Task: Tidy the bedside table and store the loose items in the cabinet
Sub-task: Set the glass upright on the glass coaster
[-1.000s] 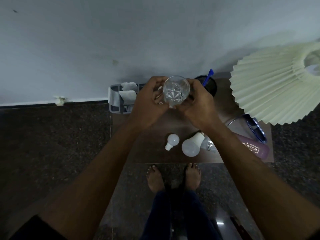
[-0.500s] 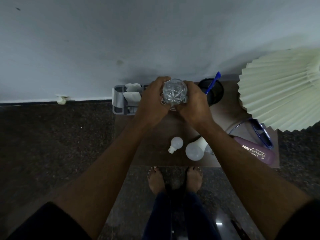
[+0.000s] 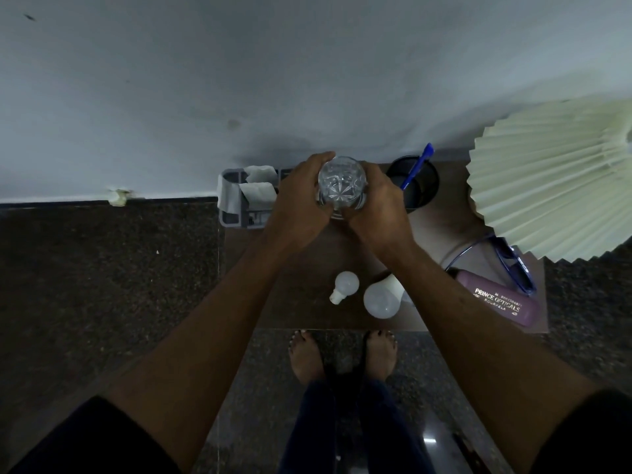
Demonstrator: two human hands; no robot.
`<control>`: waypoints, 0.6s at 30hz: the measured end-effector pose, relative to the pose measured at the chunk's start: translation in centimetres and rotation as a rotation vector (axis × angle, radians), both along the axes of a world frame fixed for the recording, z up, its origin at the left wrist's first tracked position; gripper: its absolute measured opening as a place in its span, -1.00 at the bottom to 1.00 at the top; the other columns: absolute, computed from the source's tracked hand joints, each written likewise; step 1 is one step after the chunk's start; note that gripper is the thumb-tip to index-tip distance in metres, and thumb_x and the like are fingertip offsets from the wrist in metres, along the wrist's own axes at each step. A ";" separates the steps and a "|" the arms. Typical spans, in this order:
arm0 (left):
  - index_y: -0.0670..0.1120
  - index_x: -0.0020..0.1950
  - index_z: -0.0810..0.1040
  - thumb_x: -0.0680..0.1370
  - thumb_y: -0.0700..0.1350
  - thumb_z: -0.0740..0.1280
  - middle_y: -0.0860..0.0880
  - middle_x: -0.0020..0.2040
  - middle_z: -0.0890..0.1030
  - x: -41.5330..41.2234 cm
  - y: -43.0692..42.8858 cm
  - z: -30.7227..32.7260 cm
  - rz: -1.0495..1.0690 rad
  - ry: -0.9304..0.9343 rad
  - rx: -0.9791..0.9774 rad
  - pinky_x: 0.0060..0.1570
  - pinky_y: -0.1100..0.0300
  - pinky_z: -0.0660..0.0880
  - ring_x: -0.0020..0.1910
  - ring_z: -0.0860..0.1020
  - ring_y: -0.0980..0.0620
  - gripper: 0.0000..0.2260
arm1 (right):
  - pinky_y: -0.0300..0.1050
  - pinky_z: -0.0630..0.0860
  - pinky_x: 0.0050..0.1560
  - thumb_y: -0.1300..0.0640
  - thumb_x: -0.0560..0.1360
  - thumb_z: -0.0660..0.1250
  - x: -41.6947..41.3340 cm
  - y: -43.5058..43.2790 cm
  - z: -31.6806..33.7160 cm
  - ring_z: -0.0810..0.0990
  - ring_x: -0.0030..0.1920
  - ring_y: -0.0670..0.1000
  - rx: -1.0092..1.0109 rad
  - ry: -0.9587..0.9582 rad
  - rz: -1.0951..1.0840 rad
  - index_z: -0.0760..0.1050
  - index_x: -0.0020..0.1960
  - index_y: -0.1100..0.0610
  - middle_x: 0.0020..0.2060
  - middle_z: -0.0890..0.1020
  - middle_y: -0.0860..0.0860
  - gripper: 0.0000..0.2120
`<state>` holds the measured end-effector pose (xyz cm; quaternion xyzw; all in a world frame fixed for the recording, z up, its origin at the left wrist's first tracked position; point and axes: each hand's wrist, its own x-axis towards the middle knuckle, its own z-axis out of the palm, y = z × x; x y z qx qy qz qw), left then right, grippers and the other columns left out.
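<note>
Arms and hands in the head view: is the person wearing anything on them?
Both the left hand and right hand are bare: no gloves, watch or rings visible. Dark sleeves end above the elbows, leaving the forearms uncovered.

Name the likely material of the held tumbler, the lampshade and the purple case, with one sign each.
Tumbler: clear cut glass, probably; see-through, star pattern. Lampshade: pleated paper or fabric, matt cream; sharp folds. Purple case: likely smooth plastic or leatherette; faint sheen, printed lettering.

Clear glass (image 3: 342,186) bears a star-cut pattern — pen (image 3: 419,165) blue, lampshade (image 3: 554,179) cream-pleated.
</note>
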<state>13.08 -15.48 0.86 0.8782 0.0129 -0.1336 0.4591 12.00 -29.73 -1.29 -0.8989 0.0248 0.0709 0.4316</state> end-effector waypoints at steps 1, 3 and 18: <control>-0.23 0.49 0.38 0.48 -0.36 0.45 -0.16 0.37 0.54 0.0 0.0 0.0 -0.001 0.007 0.003 0.35 -0.02 0.50 0.36 0.53 -0.06 -0.41 | -0.08 0.57 0.21 0.18 0.44 0.53 -0.1 0.1 0.0 0.60 0.19 0.01 -0.003 0.001 -0.004 0.47 0.31 0.19 0.18 0.61 0.06 -0.51; -0.22 0.50 0.36 0.49 -0.36 0.44 -0.16 0.38 0.53 0.0 0.0 0.2 -0.002 0.024 0.005 0.36 -0.02 0.50 0.37 0.52 -0.05 -0.40 | -0.07 0.58 0.20 0.19 0.44 0.54 -0.3 0.2 -0.1 0.60 0.19 0.01 0.000 0.003 -0.014 0.45 0.33 0.19 0.18 0.61 0.06 -0.49; -0.07 0.38 0.49 0.49 -0.20 0.46 0.04 0.27 0.58 -4.4 -0.5 3.7 0.077 -0.164 -0.008 0.30 0.12 0.52 0.28 0.54 0.10 -0.53 | -0.37 0.51 0.15 -0.01 0.44 0.53 -4.3 -1.3 2.0 0.58 0.16 -0.22 0.095 -0.015 -0.167 0.32 0.48 0.03 0.26 0.59 -0.13 -0.30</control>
